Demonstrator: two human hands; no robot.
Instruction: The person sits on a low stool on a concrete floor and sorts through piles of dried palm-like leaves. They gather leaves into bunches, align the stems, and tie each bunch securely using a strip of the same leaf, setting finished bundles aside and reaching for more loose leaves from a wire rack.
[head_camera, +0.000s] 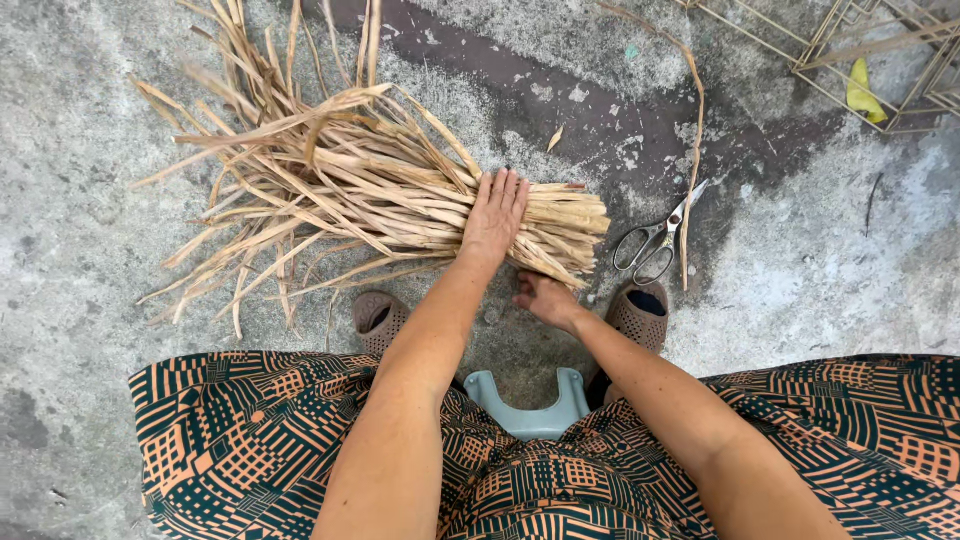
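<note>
One bundle of dried leaf strips (350, 195) lying on the concrete floor (80, 250), upper left to centre of the frame. Left hand (494, 215) flat on the bundle's trimmed end, fingers together — pressing, not gripping. Right hand (545, 298) just below, fingers curled under the strips. Two brown perforated shoes (380, 320), one grey-green stool (530, 405). One pair of scissors (655, 240) to the right — well apart from both hands.

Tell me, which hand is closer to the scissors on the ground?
The right hand. It reaches under the near edge of the dried leaf bundle, a little left of the scissors. The left hand rests flat on top of the bundle, farther from them.
</note>
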